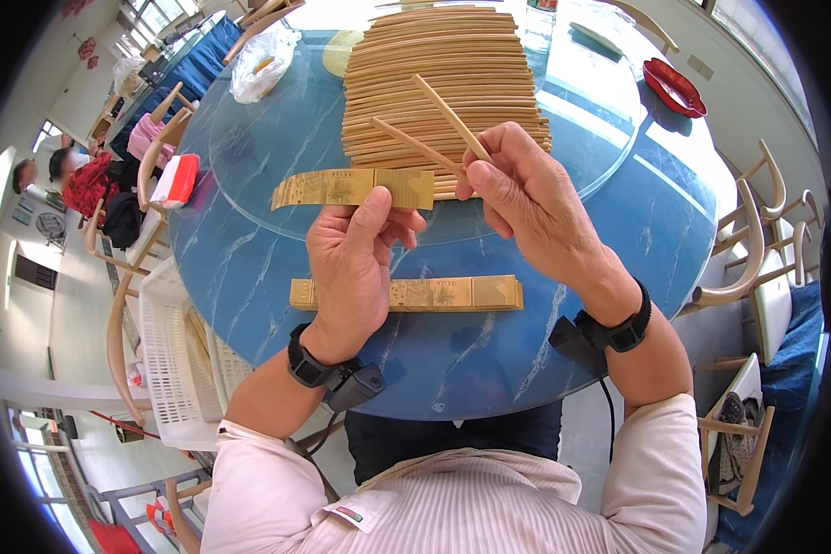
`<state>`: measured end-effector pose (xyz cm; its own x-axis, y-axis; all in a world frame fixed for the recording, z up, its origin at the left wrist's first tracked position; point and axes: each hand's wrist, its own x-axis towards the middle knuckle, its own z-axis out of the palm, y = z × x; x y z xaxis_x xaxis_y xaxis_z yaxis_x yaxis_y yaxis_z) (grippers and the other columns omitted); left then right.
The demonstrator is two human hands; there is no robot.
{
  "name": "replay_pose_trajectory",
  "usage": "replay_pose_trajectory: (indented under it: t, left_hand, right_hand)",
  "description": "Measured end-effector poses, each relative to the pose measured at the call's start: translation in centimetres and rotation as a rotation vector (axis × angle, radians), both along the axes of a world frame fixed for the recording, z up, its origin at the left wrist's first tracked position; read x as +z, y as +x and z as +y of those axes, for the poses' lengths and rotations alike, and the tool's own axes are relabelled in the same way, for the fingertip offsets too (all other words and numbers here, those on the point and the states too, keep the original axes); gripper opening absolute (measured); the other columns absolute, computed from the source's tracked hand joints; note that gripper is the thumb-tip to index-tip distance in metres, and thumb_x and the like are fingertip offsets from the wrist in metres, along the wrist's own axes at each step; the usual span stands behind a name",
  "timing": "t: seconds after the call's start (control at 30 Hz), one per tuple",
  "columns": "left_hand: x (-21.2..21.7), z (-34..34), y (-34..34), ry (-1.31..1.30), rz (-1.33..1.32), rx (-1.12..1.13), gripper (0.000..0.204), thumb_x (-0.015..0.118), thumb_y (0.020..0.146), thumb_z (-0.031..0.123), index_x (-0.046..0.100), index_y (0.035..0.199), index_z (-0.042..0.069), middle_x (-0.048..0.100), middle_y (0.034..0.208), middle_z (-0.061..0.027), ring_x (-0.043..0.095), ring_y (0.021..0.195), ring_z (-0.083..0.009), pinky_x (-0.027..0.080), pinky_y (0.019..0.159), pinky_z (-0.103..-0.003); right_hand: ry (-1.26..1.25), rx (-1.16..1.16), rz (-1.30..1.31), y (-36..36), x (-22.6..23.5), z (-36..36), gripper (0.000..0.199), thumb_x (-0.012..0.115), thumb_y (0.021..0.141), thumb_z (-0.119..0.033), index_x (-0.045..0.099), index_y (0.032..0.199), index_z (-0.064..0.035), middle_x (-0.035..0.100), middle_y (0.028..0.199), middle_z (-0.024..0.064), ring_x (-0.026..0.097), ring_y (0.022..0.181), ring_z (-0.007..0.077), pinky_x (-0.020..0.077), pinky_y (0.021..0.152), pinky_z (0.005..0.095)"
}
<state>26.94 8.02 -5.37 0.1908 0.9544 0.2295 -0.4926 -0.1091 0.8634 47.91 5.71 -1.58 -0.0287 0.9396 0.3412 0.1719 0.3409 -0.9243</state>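
Note:
Between the thumb and fingers of my left hand (349,263) is a long gold paper chopstick sleeve (328,187), printed with dark pictures and bent down at its left end. My right hand (540,194) pinches a pair of wooden chopsticks (450,118) near their lower right ends. They spread apart toward the upper left, just above the sleeve's right end. Behind both hands, a broad pile of wooden chopsticks (434,57) lies in rows on the glass turntable. Closer to me, a stack of gold paper sleeves (448,294) rests on the table, partly covered by my left wrist.
The round blue marbled table (249,300) carries a glass turntable (258,198). A plastic bag (263,63) stands at the far left, a red dish (672,90) at the right. A white basket (171,355) is left of the table. Wooden chairs (752,240) surround it; people are in the left background.

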Motion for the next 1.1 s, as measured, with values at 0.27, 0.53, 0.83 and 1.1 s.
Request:
replay_pose_trajectory:
  t: [0.27,0.53,0.83,1.1]
  left_hand:
    - [0.6,1.1,-2.0,0.185,-0.057,0.174,0.019,0.060,0.110,0.014,0.068,0.118,-0.001,0.078,0.109,-0.0176,0.078,0.098,-0.0270,0.064,0.082,-0.035]
    - [1.0,1.3,-2.3,0.150,-0.075,0.198,0.018,0.064,0.108,0.013,0.068,0.119,-0.001,0.077,0.111,-0.0152,0.076,0.098,-0.0220,0.065,0.083,-0.036]
    - [1.1,1.2,-2.4,0.164,-0.091,0.197,0.016,0.064,0.107,0.009,0.068,0.119,-0.001,0.076,0.111,-0.0129,0.075,0.094,-0.0186,0.065,0.082,-0.036]
    - [0.7,1.3,-2.4,0.223,-0.105,0.209,0.017,0.066,0.106,0.007,0.068,0.121,-0.001,0.077,0.110,-0.0114,0.075,0.091,-0.0174,0.065,0.081,-0.035]
  right_hand:
    - [0.187,-0.045,-0.231,-0.1,-1.0,0.1,0.016,0.077,0.097,-0.005,0.062,0.098,-0.0022,0.059,0.084,0.0017,0.051,0.071,0.0120,0.0435,0.063,0.0274]
    - [0.147,-0.041,-0.287,-0.1,-1.3,0.7,0.012,0.077,0.096,-0.001,0.065,0.096,-0.0012,0.056,0.084,-0.0009,0.051,0.071,0.0082,0.0429,0.062,0.0250]
    - [0.066,0.019,-0.234,0.0,-1.2,0.8,0.008,0.073,0.100,-0.003,0.068,0.098,0.0025,0.058,0.083,0.0024,0.055,0.067,0.0096,0.0453,0.060,0.0256]
    - [-0.034,0.070,-0.216,0.3,-1.3,0.7,0.012,0.063,0.109,-0.010,0.067,0.104,0.0014,0.062,0.078,0.0008,0.054,0.063,0.0067,0.0443,0.057,0.0230]
